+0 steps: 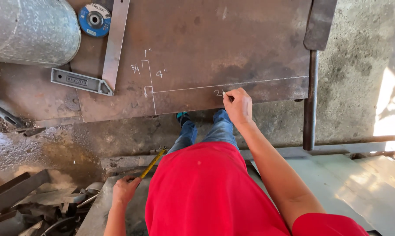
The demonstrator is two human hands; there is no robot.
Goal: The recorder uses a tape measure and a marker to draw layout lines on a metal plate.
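On plate, near edge: right hand (238, 106) pinches a small white marker stick, probably chalk (224, 93), tip touching the rusty steel plate (232, 48) just below the long white line
View: head only, looking straight down over red shirt and jeans
Right hand state: closed around the chalk, fingers curled, wrist over the plate's near edge
Left hand (125, 190): low by the hip, well apart from the plate, closed on a yellow folding rule (153, 162) that points up and away
Layout marks (150, 78): white lines form a small notch toward the plate's near-left corner, one long line runs right toward the far-right edge; handwritten dimensions beside them
Square (99, 65): grey metal try square lies over the plate's left edge, blade pointing away, untouched
Grinding disc (94, 19): blue, at far-left corner, beside a grey metal cylinder (31, 30)
Floor, left: scrap metal pile (35, 205)
Step in hand (judgement): writing a dimension next to the scribed line, layout stage, no cutting started
Next move needs (judgement): steady chalk pressure to finish the figure legibly, then rule brought up to check the mark.
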